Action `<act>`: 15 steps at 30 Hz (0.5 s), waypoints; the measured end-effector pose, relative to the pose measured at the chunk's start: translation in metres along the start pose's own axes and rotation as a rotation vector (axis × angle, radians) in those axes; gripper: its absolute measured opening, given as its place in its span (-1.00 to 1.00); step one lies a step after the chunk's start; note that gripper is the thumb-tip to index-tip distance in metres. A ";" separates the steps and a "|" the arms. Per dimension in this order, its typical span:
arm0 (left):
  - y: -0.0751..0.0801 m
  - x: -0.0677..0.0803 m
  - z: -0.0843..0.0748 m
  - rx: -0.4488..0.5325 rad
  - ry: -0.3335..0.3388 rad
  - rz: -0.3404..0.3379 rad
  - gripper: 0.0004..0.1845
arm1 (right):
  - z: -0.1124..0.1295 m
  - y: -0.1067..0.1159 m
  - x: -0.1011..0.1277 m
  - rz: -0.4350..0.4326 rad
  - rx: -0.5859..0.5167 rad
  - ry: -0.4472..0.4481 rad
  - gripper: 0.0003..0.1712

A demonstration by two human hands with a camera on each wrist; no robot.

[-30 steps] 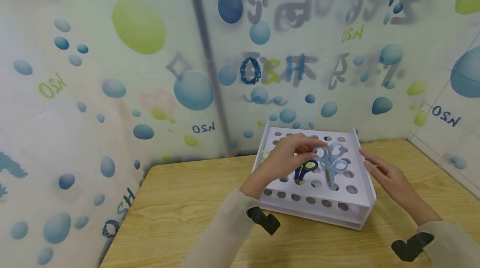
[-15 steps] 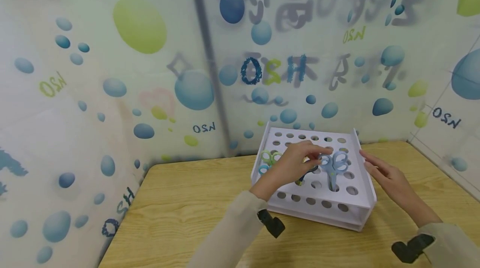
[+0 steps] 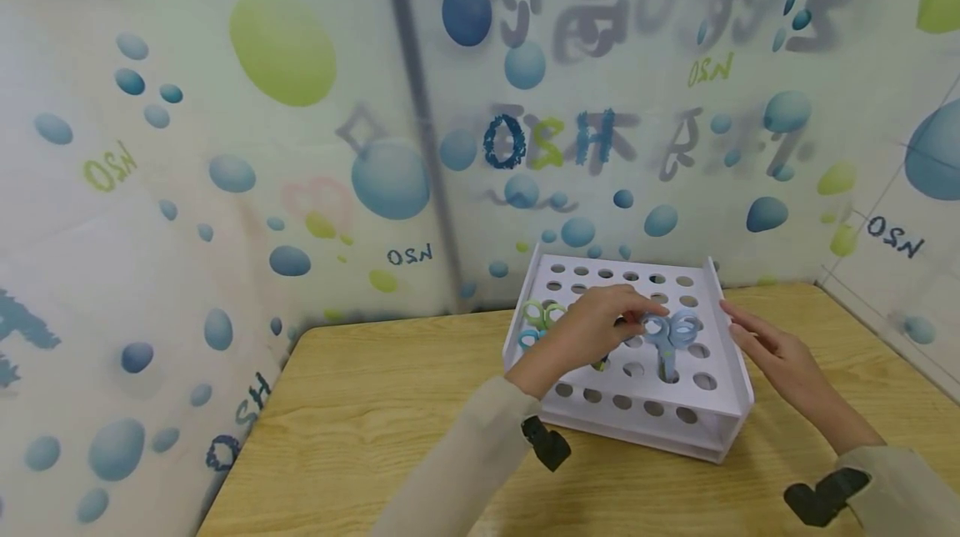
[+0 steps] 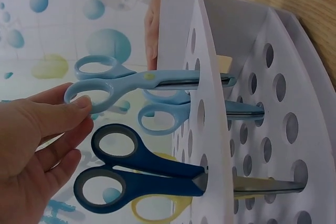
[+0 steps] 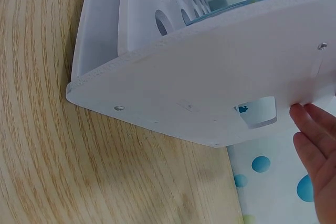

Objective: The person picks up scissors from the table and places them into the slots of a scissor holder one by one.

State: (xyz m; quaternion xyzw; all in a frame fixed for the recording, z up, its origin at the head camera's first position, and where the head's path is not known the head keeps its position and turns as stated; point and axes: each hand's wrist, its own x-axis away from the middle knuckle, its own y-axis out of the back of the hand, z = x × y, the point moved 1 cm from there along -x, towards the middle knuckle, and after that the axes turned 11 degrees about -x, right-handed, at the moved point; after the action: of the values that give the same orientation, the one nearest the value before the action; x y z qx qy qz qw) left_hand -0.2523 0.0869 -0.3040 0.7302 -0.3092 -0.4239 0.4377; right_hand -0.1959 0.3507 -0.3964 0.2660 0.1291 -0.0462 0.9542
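My left hand (image 3: 600, 324) pinches one handle loop of light blue scissors (image 4: 134, 81) between thumb and finger. Their blades pass through a round hole in the white rack (image 4: 216, 72), with the tips showing underneath. Just behind them in the left wrist view, a second light blue pair (image 4: 178, 111) stands in another hole. Dark blue scissors (image 4: 157, 166) sit beside my left hand, blades also through the panel. On the rack's right side wall (image 5: 184, 87), my right hand (image 5: 317, 140) rests its fingertips near a rectangular cutout, fingers fairly straight.
Green-handled scissors (image 3: 543, 318) and a bright blue handle (image 3: 521, 338) are at the rack's left side. A yellow handle (image 4: 186, 202) shows behind the dark blue pair. The rack stands on a wooden table (image 3: 360, 404) against a patterned wall (image 3: 480, 253).
My left hand has moved slightly right and down, and the light blue scissors have sunk lower into their hole. The green handles have come into fuller view. My right hand stays put.
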 end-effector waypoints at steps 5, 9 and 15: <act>0.000 -0.002 -0.003 -0.023 -0.028 0.011 -0.66 | 0.001 0.001 0.000 0.004 -0.003 0.002 -0.43; -0.002 -0.003 -0.007 -0.030 -0.025 0.038 -0.66 | 0.002 0.001 0.000 0.002 0.003 0.004 -0.43; -0.007 -0.003 -0.013 -0.086 0.014 0.091 -0.68 | 0.002 0.000 0.000 0.006 0.012 -0.001 -0.42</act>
State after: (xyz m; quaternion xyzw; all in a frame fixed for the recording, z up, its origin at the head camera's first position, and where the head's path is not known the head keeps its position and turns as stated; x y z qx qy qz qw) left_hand -0.2412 0.0973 -0.3058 0.6989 -0.3206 -0.4113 0.4895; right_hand -0.1955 0.3501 -0.3946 0.2721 0.1273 -0.0442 0.9528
